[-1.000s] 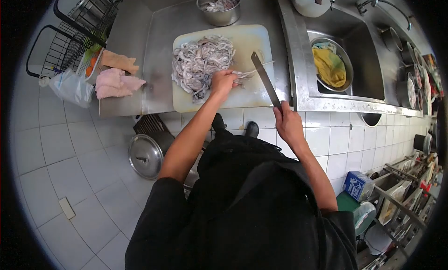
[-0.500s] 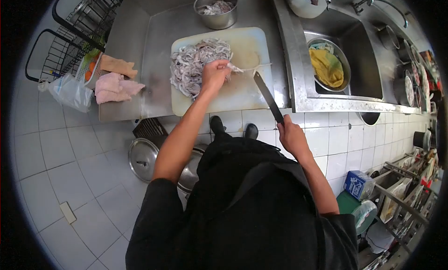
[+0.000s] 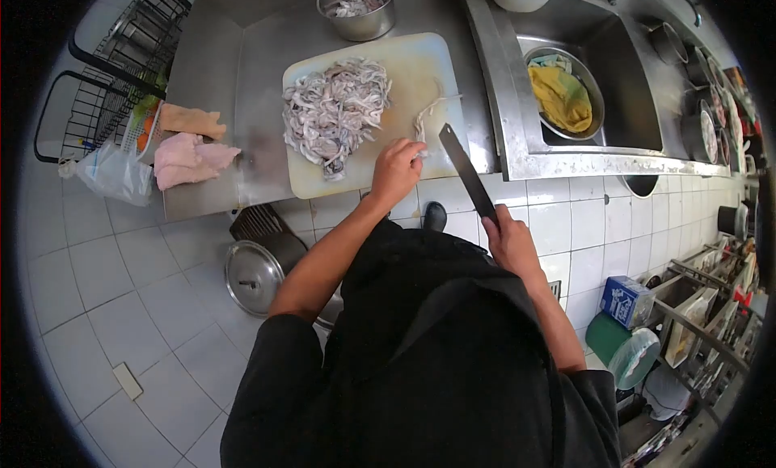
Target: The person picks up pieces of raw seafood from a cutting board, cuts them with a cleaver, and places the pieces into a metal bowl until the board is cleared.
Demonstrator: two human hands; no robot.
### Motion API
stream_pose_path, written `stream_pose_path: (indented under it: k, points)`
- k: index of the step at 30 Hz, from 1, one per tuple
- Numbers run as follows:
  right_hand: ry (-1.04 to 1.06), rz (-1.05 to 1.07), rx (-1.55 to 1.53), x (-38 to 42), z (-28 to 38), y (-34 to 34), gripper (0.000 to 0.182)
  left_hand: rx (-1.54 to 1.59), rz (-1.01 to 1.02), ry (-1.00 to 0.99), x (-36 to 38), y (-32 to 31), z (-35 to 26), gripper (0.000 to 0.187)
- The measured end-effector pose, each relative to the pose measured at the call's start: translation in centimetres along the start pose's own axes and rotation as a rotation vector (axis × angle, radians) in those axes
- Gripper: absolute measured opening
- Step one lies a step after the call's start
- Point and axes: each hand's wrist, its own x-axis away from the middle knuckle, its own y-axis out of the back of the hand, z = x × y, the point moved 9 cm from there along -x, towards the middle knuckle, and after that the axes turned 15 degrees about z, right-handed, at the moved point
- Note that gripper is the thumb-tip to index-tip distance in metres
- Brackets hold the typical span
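Observation:
In my right hand (image 3: pixel 512 242) is the handle of a long dark knife (image 3: pixel 465 169). Its blade slants up and left over the right front edge of the white cutting board (image 3: pixel 440 60). My left hand (image 3: pixel 398 170) is closed at the board's front edge, fingertips pinching the near end of a pale strand of squid tentacles (image 3: pixel 422 122). That strand stretches up and right across the board, just left of the blade. A large heap of squid tentacles (image 3: pixel 335 104) covers the board's left half.
Behind the board stands a metal pot (image 3: pixel 356 19) with more squid pieces. At right, a sink (image 3: pixel 626 80) holds a metal basin (image 3: pixel 600 116) with a yellow cloth (image 3: pixel 559 100). A pink cloth (image 3: pixel 190 157) and an orange cloth (image 3: pixel 192 120) lie at the counter's left edge.
My left hand has moved from the heap toward the board's front edge, drawing the strand's near end along. The knife stays in my right hand, hardly moved. The view has shifted slightly.

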Motion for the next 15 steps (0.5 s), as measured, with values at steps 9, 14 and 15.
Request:
stream_pose_path:
  k: [9,14,15]
  points:
    - [0.173,-0.086,0.158,-6.6,3.6,1.1,0.021,-0.001,-0.058,0.001,0.9,1.7,0.4,0.026]
    - [0.106,-0.051,0.222,-7.3,3.1,1.3,0.021,0.037,-0.064,0.064,1.8,2.3,1.7,0.023]
    - [0.066,-0.021,0.216,-7.4,2.5,1.1,0.021,0.058,-0.067,0.092,2.2,2.6,2.2,0.022]
